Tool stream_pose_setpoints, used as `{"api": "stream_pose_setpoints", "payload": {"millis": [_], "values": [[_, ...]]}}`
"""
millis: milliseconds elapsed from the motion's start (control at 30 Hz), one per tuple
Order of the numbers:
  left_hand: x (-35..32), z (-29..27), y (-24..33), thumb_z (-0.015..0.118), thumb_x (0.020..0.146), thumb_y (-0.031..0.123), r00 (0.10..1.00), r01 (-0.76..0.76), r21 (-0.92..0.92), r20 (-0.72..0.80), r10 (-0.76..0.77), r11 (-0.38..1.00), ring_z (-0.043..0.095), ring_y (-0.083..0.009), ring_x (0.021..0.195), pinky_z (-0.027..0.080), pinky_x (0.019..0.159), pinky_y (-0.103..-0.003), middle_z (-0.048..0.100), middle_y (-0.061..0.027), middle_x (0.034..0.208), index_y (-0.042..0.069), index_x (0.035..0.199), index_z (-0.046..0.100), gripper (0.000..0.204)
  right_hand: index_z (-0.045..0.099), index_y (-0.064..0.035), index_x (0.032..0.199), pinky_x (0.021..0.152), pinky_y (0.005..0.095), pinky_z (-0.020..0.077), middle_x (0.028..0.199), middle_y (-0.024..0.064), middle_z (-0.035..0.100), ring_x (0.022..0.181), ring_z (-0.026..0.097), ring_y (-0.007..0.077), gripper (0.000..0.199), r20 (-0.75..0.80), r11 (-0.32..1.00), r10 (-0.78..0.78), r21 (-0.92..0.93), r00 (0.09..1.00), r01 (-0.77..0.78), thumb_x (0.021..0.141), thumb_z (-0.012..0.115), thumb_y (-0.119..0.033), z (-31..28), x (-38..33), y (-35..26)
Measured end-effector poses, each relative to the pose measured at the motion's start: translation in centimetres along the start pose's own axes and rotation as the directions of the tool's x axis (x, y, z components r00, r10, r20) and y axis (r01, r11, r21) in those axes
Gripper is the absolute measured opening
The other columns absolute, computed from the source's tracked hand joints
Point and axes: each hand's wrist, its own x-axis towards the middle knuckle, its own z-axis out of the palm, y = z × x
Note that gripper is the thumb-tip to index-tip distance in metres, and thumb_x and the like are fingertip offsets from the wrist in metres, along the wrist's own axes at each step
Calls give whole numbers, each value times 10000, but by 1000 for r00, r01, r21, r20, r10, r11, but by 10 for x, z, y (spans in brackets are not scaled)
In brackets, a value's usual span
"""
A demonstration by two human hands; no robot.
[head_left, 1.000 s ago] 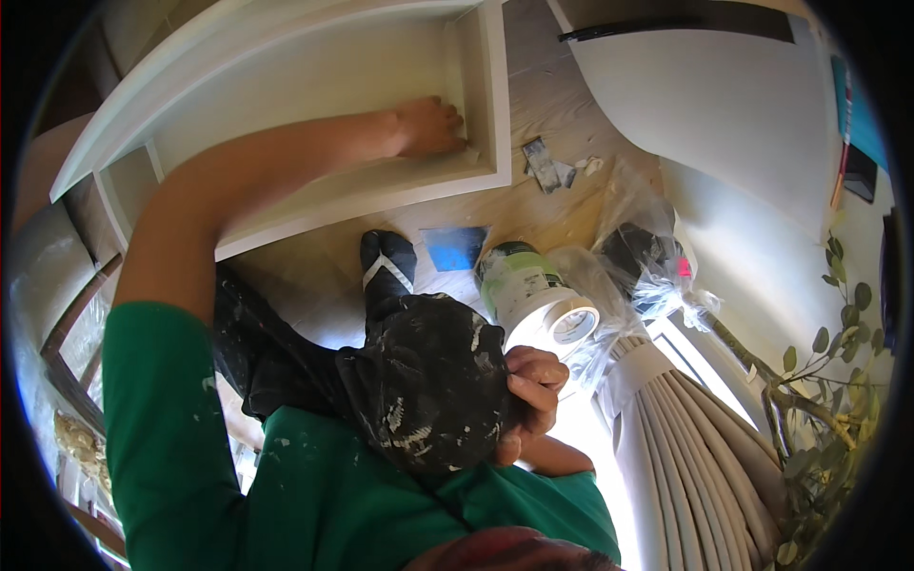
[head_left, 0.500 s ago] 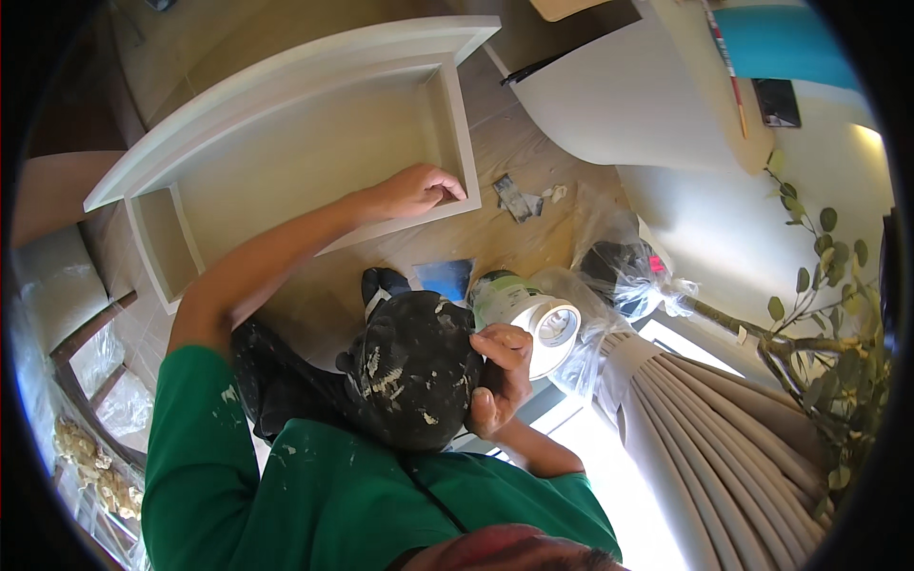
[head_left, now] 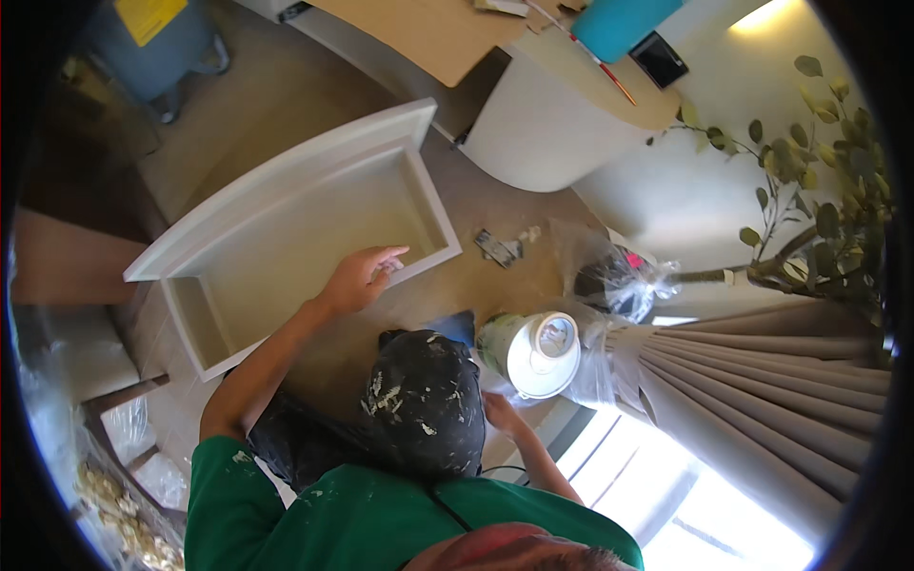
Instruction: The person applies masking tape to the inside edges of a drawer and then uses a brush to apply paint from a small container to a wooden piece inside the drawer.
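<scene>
A pale drawer with a curved front panel lies open side up on the floor before me. My left hand reaches over its near side board, fingers stretched out and holding nothing. Whether the hand touches the wood is unclear. My right hand is low beside my bent knee, in dark, paint-spotted trousers. Its fingers are partly hidden behind the knee. Just past that hand stands a bucket with a white top and a round white piece on it.
Crumpled scraps lie on the floor right of the drawer. A rounded white cabinet bears a turquoise object, a red pencil-like stick and a dark phone-like slab. A plastic-wrapped plant pot and gathered curtain stand right.
My left hand has moved left from the drawer's near right corner, its fingers straightening. My right hand has come off the front of my knee and dropped beside it. The view has shifted.
</scene>
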Motion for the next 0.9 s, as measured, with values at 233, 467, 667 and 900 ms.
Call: {"api": "stream_pose_setpoints", "payload": {"millis": [233,467,667,900], "values": [[-2,-37,17,571,966,56,994,-109,285,14,110,952,707,-314,1104,559,960,-428,737,-150,1205,97,1430,591,466,653,-73,1295,1025,547,455,1264,225,659,1184,592,445,476,-219,739,-354,-662,909,128,892,730,-314,-5,0,157],[57,-59,102,600,923,27,953,-254,509,-13,302,822,698,-313,1020,558,879,-454,721,-136,1077,86,1354,638,436,622,18,1289,1033,601,406,1263,270,624,1175,553,492,569,-620,630,-522,-743,586,-224,898,662,-394,3,33,232],[136,-19,160,676,882,97,780,-566,523,90,619,637,687,-312,888,573,754,-449,698,-93,994,112,1280,675,398,622,20,1287,1037,603,404,1265,269,623,1176,551,493,577,-610,649,-587,-748,532,-142,897,661,-404,20,49,224],[159,39,188,678,910,259,453,-860,451,458,765,240,687,-264,898,581,719,-412,693,-52,1015,135,1268,658,379,621,19,1292,1040,608,403,1272,270,620,1184,547,494,591,-327,480,-714,-873,619,92,897,656,-420,10,45,222]]}}
